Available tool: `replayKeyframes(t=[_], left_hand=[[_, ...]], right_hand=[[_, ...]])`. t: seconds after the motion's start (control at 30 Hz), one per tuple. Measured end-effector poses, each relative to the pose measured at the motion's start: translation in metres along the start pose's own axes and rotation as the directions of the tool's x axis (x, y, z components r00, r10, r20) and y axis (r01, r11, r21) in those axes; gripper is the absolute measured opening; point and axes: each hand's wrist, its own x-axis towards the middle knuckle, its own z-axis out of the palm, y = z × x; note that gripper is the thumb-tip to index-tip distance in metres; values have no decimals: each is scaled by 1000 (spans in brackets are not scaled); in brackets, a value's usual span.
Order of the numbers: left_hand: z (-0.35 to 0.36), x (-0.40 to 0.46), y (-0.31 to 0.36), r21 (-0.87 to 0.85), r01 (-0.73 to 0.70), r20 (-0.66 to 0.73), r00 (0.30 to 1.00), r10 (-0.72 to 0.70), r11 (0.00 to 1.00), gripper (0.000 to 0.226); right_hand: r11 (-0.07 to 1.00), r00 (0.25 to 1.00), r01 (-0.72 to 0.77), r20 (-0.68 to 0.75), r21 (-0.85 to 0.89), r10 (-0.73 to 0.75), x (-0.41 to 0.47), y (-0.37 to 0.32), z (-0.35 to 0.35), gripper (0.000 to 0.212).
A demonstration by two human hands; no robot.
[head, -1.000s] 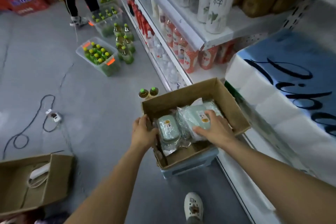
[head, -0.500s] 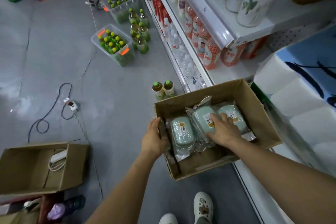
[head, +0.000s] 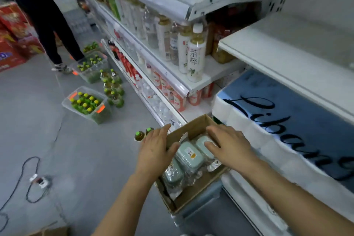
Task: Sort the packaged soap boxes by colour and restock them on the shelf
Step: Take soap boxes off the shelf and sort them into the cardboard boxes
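A brown cardboard box (head: 193, 196) rests on a pale blue stool beside the shelf. Three pale green soap boxes in clear wrap lie inside: a near one (head: 173, 174), a middle one (head: 188, 157) with a yellow label, and a far one (head: 204, 144). My left hand (head: 156, 149) lies on the box's left wall, thumb hooked over the edge beside the middle pack. My right hand (head: 229, 146) rests flat on the far soap box, fingers spread, not clearly closed around it. A white shelf board (head: 283, 59) at right is bare.
A blue and white tissue pack (head: 283, 120) fills the lower shelf at right. Drink bottles (head: 195, 57) line the shelves ahead. Two bottles (head: 143, 134) stand on the floor by the box, bins of bottles (head: 87, 104) further left. A person's legs (head: 47, 30) stand behind them. A cable (head: 34, 182) trails at left.
The view has tilted upward, showing more shelving. My right hand moved from the middle soap box to the far one. My left hand stays on the box's left wall.
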Motion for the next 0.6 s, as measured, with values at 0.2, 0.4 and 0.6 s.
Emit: replayKeyframes(t=[0.2,0.4,0.6], left_hand=[[-64,7,63,-74,-367,-158,922,353,927,54],[-103,12,144,-152,-637,-192,769,610,756,52],[-99,23,220,-199,-774,-49,621,782,602,53]], right_hand=[[998,907,-55,-418,-15,44,-52,-9,-78,44],[992,781,-128,-617,-9,95,-103,7,-135,41],[950,728,-312,-640,6,243,-160,55,-167,34]])
